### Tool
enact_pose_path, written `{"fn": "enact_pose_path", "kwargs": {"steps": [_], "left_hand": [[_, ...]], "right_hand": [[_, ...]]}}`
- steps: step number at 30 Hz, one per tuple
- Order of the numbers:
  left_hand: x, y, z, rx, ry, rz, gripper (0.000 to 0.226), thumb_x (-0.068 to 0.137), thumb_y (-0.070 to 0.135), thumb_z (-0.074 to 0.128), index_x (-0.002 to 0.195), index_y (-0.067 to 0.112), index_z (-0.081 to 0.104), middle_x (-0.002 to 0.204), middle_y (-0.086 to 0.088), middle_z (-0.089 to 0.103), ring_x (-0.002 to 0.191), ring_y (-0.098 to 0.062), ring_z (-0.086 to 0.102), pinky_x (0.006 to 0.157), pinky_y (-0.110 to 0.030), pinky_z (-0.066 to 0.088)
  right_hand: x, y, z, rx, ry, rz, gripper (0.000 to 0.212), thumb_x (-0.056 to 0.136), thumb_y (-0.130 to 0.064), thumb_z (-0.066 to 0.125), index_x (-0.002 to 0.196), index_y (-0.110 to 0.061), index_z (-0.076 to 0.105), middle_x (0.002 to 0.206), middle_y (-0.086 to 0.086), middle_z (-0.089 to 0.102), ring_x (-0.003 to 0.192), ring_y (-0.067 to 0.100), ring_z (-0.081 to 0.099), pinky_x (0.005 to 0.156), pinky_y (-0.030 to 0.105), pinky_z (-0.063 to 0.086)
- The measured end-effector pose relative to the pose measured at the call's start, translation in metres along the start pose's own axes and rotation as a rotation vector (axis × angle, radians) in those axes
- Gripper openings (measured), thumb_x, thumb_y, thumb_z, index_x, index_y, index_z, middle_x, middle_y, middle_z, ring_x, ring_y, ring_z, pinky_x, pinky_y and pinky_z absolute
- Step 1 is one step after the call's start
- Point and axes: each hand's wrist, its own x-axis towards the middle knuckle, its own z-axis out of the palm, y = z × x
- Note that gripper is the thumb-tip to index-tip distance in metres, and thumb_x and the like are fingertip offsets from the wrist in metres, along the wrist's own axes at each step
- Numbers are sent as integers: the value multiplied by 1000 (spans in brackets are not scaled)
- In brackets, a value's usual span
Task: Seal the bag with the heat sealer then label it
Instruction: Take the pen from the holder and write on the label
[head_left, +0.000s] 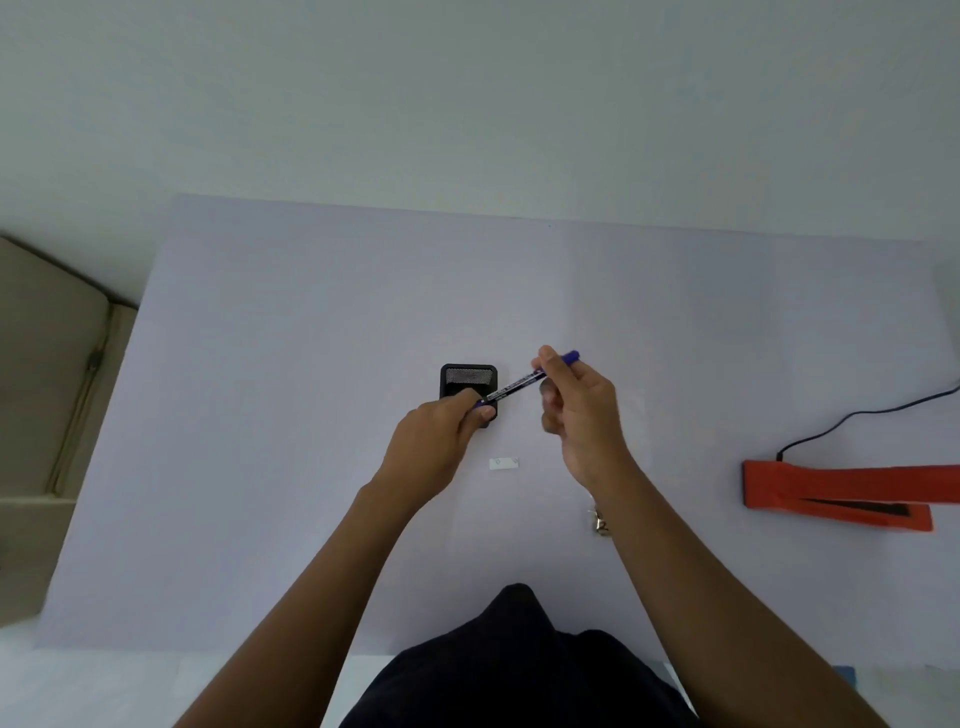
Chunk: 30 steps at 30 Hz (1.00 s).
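Overhead, a blue-capped marker pen with a black barrel (524, 383) hung slantwise between both hands: the left hand (441, 431) pinched its lower end, the right hand (576, 410) its capped upper end. Its barrel print was unreadable. A small white label (503, 462) lay below on the pale tabletop (311, 364), an orange heat sealer (841, 491) at the right edge, a black mesh holder (468, 376) behind the pen.

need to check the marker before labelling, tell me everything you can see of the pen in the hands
The pen is a slim marker with a blue cap end at its upper right and a dark barrel bearing white print too small to read. It is held in the air above the table, tilted, its lower left end in front of the black mesh holder. The left hand grips the lower end; the right hand pinches the upper part.
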Motion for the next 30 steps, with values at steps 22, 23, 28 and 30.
{"fn": "enact_pose_path", "kwargs": {"steps": [22, 23, 28, 30], "left_hand": [[-15, 37, 3, -748, -649, -464, 51, 103, 53, 32, 63, 21, 27, 58, 2, 25, 52, -16, 18, 48, -24, 20], [-19, 31, -2, -779, -661, -487, 51, 103, 53, 32, 63, 22, 26, 58, 3, 24, 53, -15, 18, 49, -24, 19], [-36, -21, 10, -88, -430, -370, 58, 107, 44, 21, 87, 6, 60, 77, -8, 61, 71, -22, 58, 77, -35, 49], [-34, -36, 29, 227, -398, -264, 41, 108, 26, 24, 117, 3, 57, 96, -14, 66, 86, -30, 63, 84, -43, 53]], "right_hand": [[19, 62, -15, 292, 521, 358, 30, 87, -16, 50, 59, -14, 40, 53, 0, 40, 39, 15, 30, 38, 19, 23], [24, 57, -33, 310, 595, 351, 28, 86, -15, 49, 59, -13, 41, 56, 2, 41, 37, 15, 30, 38, 18, 21], [37, 33, -71, 164, 546, 197, 44, 95, -25, 50, 54, -9, 46, 49, 3, 41, 34, 13, 29, 38, 20, 22], [34, 38, -56, 107, 476, 198, 52, 97, -34, 51, 52, -10, 46, 44, 2, 39, 33, 14, 27, 39, 21, 21]]}}
